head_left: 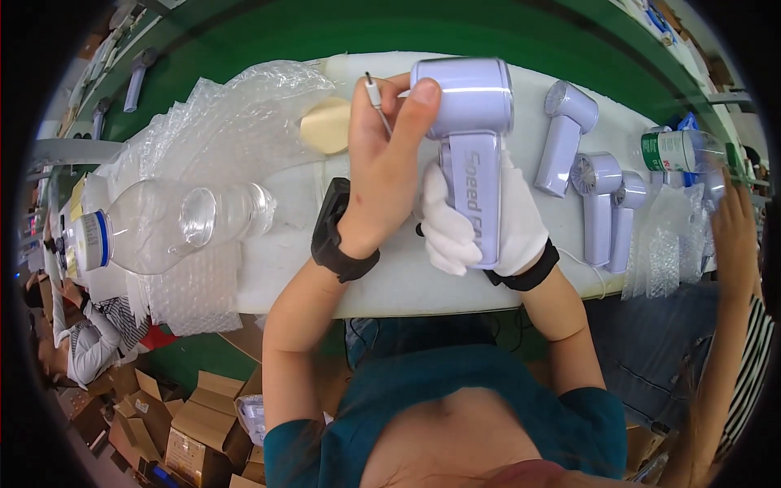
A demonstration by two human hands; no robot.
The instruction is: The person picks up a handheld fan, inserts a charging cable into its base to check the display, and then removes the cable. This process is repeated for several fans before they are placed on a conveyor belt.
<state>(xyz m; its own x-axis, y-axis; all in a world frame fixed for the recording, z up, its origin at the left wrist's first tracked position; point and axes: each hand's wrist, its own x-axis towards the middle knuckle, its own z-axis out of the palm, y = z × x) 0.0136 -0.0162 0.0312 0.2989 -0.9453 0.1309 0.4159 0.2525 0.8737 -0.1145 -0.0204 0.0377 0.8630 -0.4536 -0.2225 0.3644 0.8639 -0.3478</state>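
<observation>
My right hand (476, 224), in a white glove, grips the handle of a pale lilac handheld fan (470, 122) held upright over the white table pad (390, 281). My bare left hand (389, 159) rests its thumb on the fan's round head and pinches a thin white cable plug (373, 91) between its fingers. A black band sits on each wrist.
Three more lilac fans (590, 175) lie on the pad to the right. A clear plastic bottle (163, 228) and bubble wrap sheets (220, 122) lie left. Another person's arm (732, 268) reaches in at right. Cardboard boxes (195, 423) stand below left.
</observation>
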